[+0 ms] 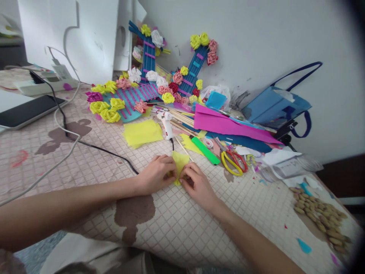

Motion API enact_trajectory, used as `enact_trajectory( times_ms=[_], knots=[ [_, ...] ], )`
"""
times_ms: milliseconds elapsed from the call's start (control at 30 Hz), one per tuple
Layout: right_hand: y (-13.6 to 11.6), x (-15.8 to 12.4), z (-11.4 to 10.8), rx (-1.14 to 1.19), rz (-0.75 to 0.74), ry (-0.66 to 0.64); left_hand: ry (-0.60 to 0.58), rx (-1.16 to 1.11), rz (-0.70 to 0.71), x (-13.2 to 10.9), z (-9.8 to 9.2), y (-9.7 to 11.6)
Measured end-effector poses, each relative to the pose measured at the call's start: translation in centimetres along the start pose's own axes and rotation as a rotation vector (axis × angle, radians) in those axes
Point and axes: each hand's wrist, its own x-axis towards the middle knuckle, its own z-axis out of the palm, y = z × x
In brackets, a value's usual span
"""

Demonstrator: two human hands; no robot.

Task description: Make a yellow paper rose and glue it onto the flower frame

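Between my hands, low over the table, is a small piece of yellow crepe paper, its lower end gathered to a narrow point. My left hand is closed, pinching the paper's left edge. From the other side my right hand pinches the gathered lower part between thumb and fingers. A white glue gun lies just beyond the paper, its black cord running down behind it. Farther left rests a stack of yellow paper sheets. A green box cutter lies beyond my right hand.
Yellow-handled scissors and red-handled ones lie at right. Behind stand blue boards with paper roses, wooden sticks and magenta paper. Peanuts sit at the right edge. A phone, cables and a power strip occupy the left.
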Motion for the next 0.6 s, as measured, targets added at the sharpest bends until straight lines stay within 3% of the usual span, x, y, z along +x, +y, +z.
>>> enact_trajectory(
  times_ms=[600],
  knots=[
    [-0.29, -0.02, -1.01, 0.013, -0.023, -0.095, -0.092, -0.039, 0.068, -0.20, -1.00, -0.06]
  ],
)
